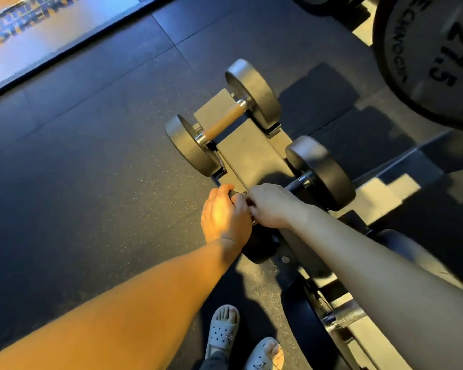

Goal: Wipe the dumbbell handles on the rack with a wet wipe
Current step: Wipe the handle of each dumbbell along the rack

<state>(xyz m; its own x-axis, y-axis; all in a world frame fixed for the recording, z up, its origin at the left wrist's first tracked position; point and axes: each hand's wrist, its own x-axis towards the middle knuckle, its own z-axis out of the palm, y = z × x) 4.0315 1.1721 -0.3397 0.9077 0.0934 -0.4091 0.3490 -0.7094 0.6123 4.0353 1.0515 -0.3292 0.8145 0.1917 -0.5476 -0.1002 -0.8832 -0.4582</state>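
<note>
Seen from above: a dark dumbbell (324, 172) lies on a low rack (251, 156). The left hand (225, 214) grips its near end and the right hand (271, 205) curls round its handle (293, 186). A tan-handled dumbbell (225, 121) rests beyond.

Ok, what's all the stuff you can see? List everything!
far dumbbell: one, grey with brown handle, rack's far end
middle dumbbell: one, dark grey, under both hands
near dumbbell: one, dark, bottom right, partly hidden
big weight: one, black, marked 27.5, top right
rack: one, grey, centre
floor: one, dark, all around
lettered panel: one, blue and orange, top left
sandals: two, pale grey, bottom
wet wipe: none visible
left hand: one, grips middle dumbbell's near end
right hand: one, curled round its handle
</note>
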